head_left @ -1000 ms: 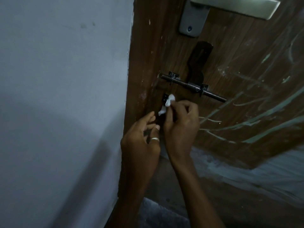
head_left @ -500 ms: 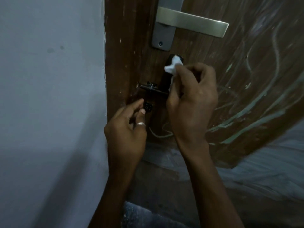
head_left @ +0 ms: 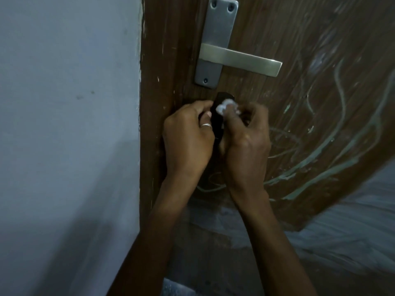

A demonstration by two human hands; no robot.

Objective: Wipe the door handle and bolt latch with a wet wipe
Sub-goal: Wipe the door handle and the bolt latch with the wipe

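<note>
Two hands to report, going left to right. Far left of the fingers: plain grey-blue wall (head_left: 64,124), running right up to the edge of the brown wooden door (head_left: 171,50).

Next, left hand (head_left: 188,142), thin ring (head_left: 207,125) on one finger. Fingers curled in narrow, tips up against the left edge of the black bolt latch (head_left: 215,122). Honestly can't tell whether really gripping it or just touching.

Sandwiched between both sets of fingers: the bolt latch itself, upright on the door, mostly hidden behind the knuckles.

Then right hand (head_left: 245,146), fingers curled tight, pinching a scrunched-up white wet wipe (head_left: 224,106) at the fingertips. Pressed onto the top end of the bolt latch, just beside the left fingertips. Bit blurry right there.

Above the fingers and apart from them: brushed-metal door handle (head_left: 241,59), lever pointing off to the right. Mounted on a grey backplate (head_left: 220,28), with two screws up top and one at the bottom.

Right of the fingers: pale greenish scrawl (head_left: 342,135) all over the wood. Loops and long curves, not readable as letters or words.

Below and to the right of the wrists: whitish smeared patch (head_left: 352,221) across the lower part of the door.
</note>
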